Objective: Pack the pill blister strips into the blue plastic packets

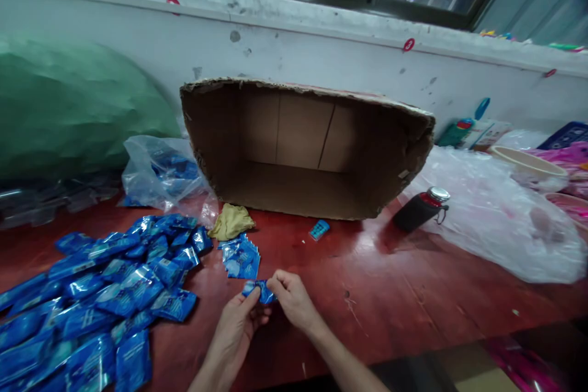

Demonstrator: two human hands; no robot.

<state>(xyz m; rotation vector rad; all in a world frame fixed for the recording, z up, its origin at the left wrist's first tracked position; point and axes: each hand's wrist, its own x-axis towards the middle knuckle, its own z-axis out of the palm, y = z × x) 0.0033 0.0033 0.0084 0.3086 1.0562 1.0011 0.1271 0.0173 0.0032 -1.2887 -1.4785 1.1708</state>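
Note:
A small blue packet [265, 291] is held above the red table between both my hands. My left hand [241, 321] pinches its left part with the thumb on top. The fingers of my right hand [294, 297] close on its right end. Just beyond lies a stack of flat blue sachets [241, 257], with a crumpled yellowish cloth [232, 222] behind it. To the left spreads a large heap of plump, shiny blue packets [124, 288]. One small blue piece [320, 229] lies apart in front of the box.
An open cardboard box [298, 190] lies on its side against the wall. A dark-sleeved bottle [418, 211] stands to its right, near white plastic sheeting [500, 220]. A clear bag [160, 171] of blue packets and a big green bundle [78, 104] are at left.

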